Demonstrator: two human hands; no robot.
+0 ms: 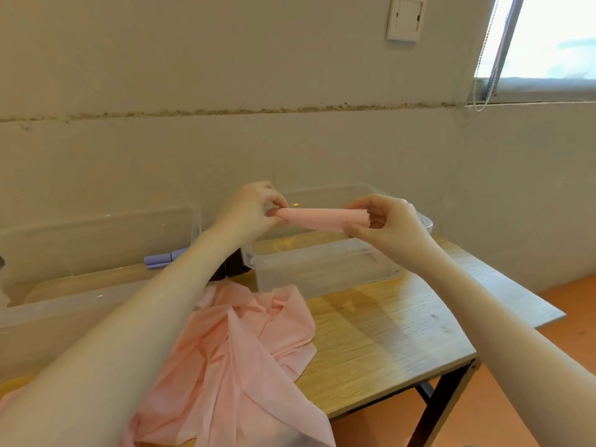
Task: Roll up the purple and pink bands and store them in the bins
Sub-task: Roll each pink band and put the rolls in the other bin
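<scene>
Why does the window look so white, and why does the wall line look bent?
Head view: the window is blown out by daylight, so nothing outside shows; the wide lens bows the wall seam; daylight throws soft arm shadows on the table; the left hand and right hand pinching the pink roll look slightly soft.

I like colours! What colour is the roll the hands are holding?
Pale pink. The rolled band shows best in the head view, held above the clear bin.

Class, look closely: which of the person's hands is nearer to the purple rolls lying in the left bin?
Left. The left hand grips the pink roll just up and right of the purple rolls; the right hand holds its far end, farther right.
</scene>
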